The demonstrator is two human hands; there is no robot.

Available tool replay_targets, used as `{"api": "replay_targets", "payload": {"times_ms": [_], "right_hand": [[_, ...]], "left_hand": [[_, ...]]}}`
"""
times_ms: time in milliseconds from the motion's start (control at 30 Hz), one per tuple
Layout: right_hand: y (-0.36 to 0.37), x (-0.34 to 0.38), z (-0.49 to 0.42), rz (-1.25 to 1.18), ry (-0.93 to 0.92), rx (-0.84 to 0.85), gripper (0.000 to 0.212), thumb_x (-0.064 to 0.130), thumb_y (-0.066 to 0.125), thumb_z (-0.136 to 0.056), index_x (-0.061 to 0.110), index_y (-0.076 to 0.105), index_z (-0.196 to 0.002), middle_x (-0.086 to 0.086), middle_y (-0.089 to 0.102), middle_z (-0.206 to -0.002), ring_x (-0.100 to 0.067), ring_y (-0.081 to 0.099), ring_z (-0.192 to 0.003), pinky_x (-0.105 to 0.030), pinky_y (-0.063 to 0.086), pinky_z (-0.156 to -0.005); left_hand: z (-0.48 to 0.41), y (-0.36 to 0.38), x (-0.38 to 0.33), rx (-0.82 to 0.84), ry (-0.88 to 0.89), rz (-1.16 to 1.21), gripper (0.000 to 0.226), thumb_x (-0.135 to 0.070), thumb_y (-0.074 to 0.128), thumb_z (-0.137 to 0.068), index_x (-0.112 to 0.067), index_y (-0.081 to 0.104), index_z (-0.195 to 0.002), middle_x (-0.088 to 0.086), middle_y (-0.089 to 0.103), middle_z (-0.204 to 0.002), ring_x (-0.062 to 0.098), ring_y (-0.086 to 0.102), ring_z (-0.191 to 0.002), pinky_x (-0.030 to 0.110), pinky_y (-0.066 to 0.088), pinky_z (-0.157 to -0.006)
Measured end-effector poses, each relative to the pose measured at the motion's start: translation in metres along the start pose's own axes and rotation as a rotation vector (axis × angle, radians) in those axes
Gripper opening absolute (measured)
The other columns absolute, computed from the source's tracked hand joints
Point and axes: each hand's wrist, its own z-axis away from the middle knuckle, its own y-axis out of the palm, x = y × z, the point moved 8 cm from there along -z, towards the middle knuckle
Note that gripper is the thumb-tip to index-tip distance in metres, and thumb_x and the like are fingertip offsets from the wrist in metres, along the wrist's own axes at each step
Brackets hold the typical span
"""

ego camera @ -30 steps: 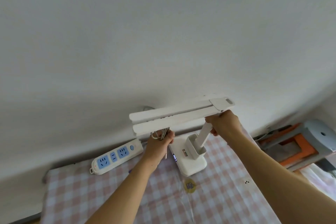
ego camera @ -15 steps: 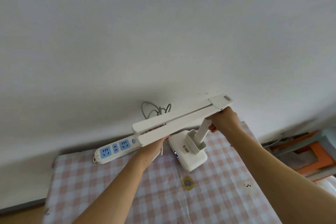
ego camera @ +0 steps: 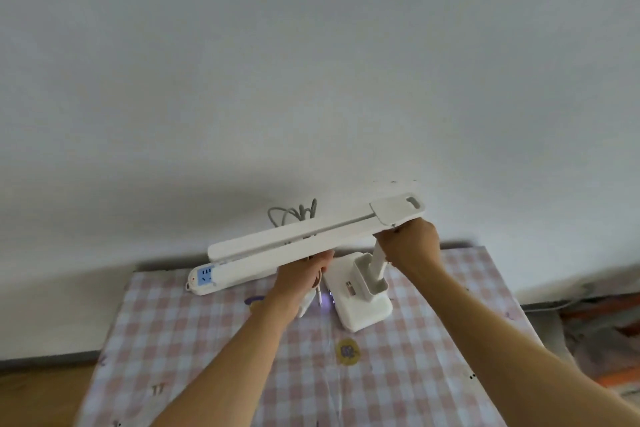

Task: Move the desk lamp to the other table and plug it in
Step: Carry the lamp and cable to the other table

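Observation:
A white desk lamp [ego camera: 311, 239] with a long double-bar head stands on its base [ego camera: 363, 308] on the table with the pink checked cloth [ego camera: 214, 350]. My right hand [ego camera: 410, 246] grips the lamp's upright post just under the head. My left hand [ego camera: 304, 274] is under the lamp head and holds the lamp's bunched cable with its white plug [ego camera: 308, 302] hanging from the fist. A white power strip with blue sockets [ego camera: 204, 279] lies at the table's back edge, partly hidden behind the lamp head.
A grey coiled cable [ego camera: 294, 213] lies against the white wall behind the lamp. A yellow round sticker [ego camera: 347, 352] is on the cloth in front of the base. Orange and grey items [ego camera: 602, 319] sit on the floor at right.
The view has shifted so the table sits more central. The lamp base now rests lower on the cloth. My left hand has dropped from the lamp head, with the plug dangling below it.

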Motion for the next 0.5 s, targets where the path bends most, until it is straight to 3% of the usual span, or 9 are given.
{"api": "replay_targets", "payload": {"times_ms": [100,200,267,333,433,500], "right_hand": [[0.005,0.001,0.001,0.036,-0.044,-0.014,0.029,0.027,0.058,-0.075,0.014,0.047,-0.052,-0.002,0.054,-0.055,-0.023,0.052,-0.059,-0.027,0.035,-0.048],[0.012,-0.004,-0.004,0.09,-0.037,0.03,0.026,0.03,0.058,-0.074,0.018,0.047,-0.054,-0.001,0.06,-0.06,-0.023,0.056,-0.064,-0.027,0.04,-0.052],[0.025,-0.012,-0.006,0.156,-0.015,0.189,0.015,0.032,0.061,-0.075,0.018,0.057,-0.07,-0.003,0.07,-0.07,-0.023,0.066,-0.07,-0.03,0.053,-0.067],[0.037,-0.024,-0.004,0.221,0.001,0.355,0.022,0.032,0.067,-0.077,0.017,0.059,-0.091,-0.003,0.074,-0.075,-0.019,0.071,-0.069,-0.033,0.056,-0.078],[0.037,-0.036,-0.004,0.16,0.046,0.468,0.036,0.022,0.075,-0.076,0.017,0.059,-0.108,-0.002,0.072,-0.09,-0.02,0.073,-0.067,-0.036,0.059,-0.078],[0.029,-0.036,-0.006,0.13,0.042,0.46,0.038,0.02,0.077,-0.075,0.02,0.061,-0.109,0.0,0.071,-0.086,-0.02,0.073,-0.065,-0.035,0.06,-0.075]], "left_hand": [[0.001,0.001,0.005,-0.039,-0.022,0.004,0.02,-0.013,0.067,-0.082,-0.012,0.059,-0.064,0.014,0.056,-0.068,0.023,0.05,-0.07,0.033,0.041,-0.066],[0.003,-0.002,0.008,-0.08,-0.014,0.022,0.019,-0.011,0.066,-0.082,-0.01,0.059,-0.064,0.014,0.058,-0.066,0.024,0.051,-0.068,0.032,0.041,-0.064],[0.005,-0.008,0.01,-0.105,-0.028,0.015,0.021,-0.013,0.066,-0.083,-0.013,0.059,-0.062,0.009,0.058,-0.062,0.022,0.052,-0.065,0.031,0.04,-0.062],[0.006,-0.017,0.013,-0.113,-0.046,-0.01,0.025,-0.014,0.064,-0.083,-0.017,0.059,-0.059,0.005,0.058,-0.059,0.019,0.052,-0.06,0.03,0.04,-0.062],[0.009,-0.032,0.018,-0.103,-0.047,0.014,0.032,-0.011,0.063,-0.084,-0.017,0.058,-0.053,0.006,0.056,-0.055,0.016,0.05,-0.052,0.028,0.04,-0.058],[0.01,-0.041,0.018,-0.113,-0.047,0.046,0.031,-0.013,0.064,-0.084,-0.016,0.059,-0.054,0.006,0.056,-0.055,0.018,0.049,-0.054,0.028,0.038,-0.058]]}}
